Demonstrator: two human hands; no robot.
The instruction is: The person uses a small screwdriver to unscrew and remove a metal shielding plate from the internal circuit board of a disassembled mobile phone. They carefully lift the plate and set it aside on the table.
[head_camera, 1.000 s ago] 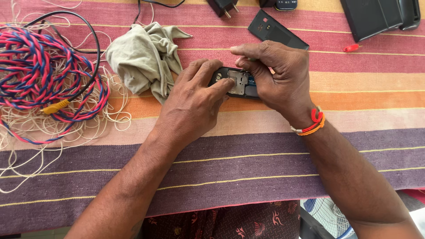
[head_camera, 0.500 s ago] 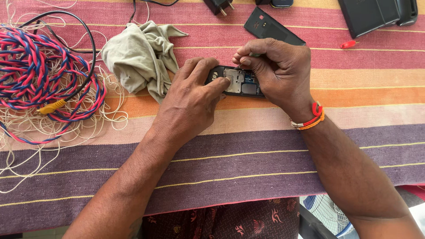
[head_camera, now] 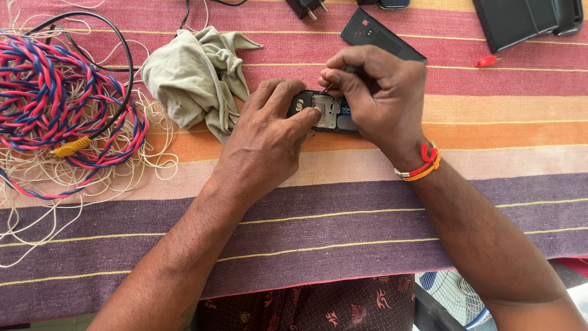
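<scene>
the left hand (head_camera: pixel 266 144) lies flat on the striped surface (head_camera: pixel 343 208), its fingers (head_camera: pixel 300 119) closed over the near end of a small opened phone (head_camera: pixel 324 111) and pinning it down. the right hand (head_camera: pixel 380 92) has its fingers pinched shut on a thin tool (head_camera: pixel 327 87) whose tip meets the metal plate just beyond the left fingertips. this looks like the step of working a small part inside the phone; any further move calls for a steady tip and a firm hold. a grey rag (head_camera: pixel 193 76) lies beside the left fingers, with a coil of red and blue wire (head_camera: pixel 55 98) farther out.
</scene>
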